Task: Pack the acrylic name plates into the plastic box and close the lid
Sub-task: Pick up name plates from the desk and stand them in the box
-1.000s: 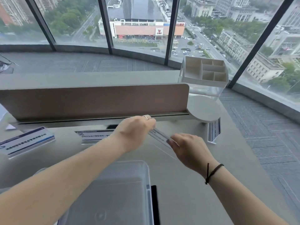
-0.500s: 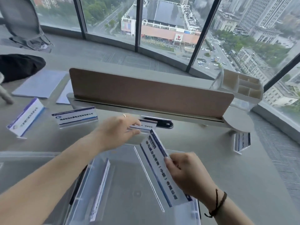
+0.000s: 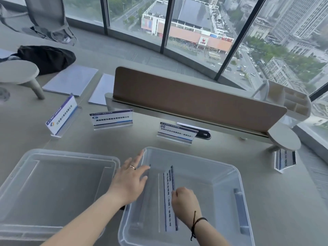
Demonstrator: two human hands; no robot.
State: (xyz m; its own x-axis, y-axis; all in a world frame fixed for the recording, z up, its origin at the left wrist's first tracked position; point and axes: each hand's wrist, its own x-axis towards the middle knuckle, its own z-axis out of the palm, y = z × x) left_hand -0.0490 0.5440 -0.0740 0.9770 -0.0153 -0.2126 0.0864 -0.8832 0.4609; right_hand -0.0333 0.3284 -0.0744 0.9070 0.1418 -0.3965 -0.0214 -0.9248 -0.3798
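A clear plastic box [image 3: 221, 167] sits open on the grey desk in front of me. My right hand [image 3: 184, 201] is inside it, shut on an acrylic name plate [image 3: 168, 189] that stands on its long edge. To its left in the box lies another clear plate [image 3: 147, 201]. My left hand [image 3: 131, 178] rests flat with spread fingers over the box's left rim and that plate. The clear lid [image 3: 53, 183] lies flat to the left of the box. Three name plates stand behind the box, at the left [image 3: 61, 116], the middle [image 3: 111, 119] and the right [image 3: 177, 133].
A brown divider panel [image 3: 195, 102] runs across the desk behind the plates. One more name plate [image 3: 284, 159] stands at the right under a round shelf [image 3: 284, 139]. A white organiser [image 3: 291, 102] sits far right. Papers [image 3: 71, 80] and a black bag [image 3: 48, 57] lie far left.
My right hand has lowered the name plate from above the box down into it. My left hand has left the plate behind the box and come down flat on the box's left rim.
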